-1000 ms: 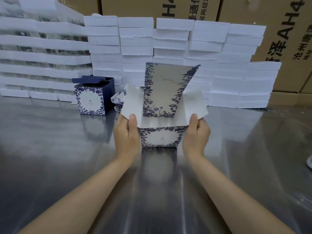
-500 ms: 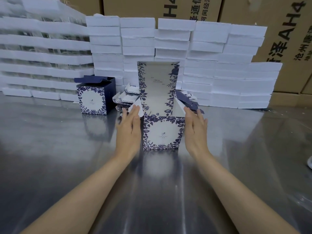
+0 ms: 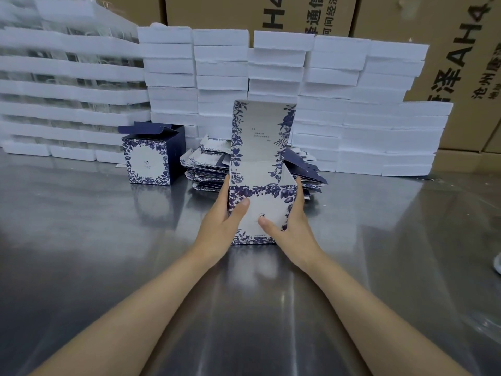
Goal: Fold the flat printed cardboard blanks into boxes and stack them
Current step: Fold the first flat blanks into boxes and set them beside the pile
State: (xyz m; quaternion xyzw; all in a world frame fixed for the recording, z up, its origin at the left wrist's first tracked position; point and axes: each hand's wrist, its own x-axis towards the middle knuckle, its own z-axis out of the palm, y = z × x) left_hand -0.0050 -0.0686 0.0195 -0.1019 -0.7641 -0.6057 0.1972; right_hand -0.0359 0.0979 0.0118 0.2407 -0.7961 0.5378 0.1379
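Note:
A white box with blue floral print (image 3: 267, 210) stands upright on the steel table, its lid flap (image 3: 261, 137) raised straight up behind. My left hand (image 3: 223, 223) holds its left side, thumb across the front face. My right hand (image 3: 291, 226) holds the right side, thumb on the front. Both side flaps are tucked inside. Behind the box lies a pile of flat printed blanks (image 3: 206, 169). A folded box with its dark blue lid open (image 3: 151, 158) stands further left.
The steel table (image 3: 81, 240) stretches wide in front and to both sides. White foam trays (image 3: 325, 90) are stacked in a wall at the back, with brown shipping cartons (image 3: 447, 50) behind them. A white object (image 3: 497, 263) shows at the right edge.
The side flaps went from spread out to folded inside the box. My hands dropped from the flaps to the box's sides, thumbs now on its front face. The lid stands straighter.

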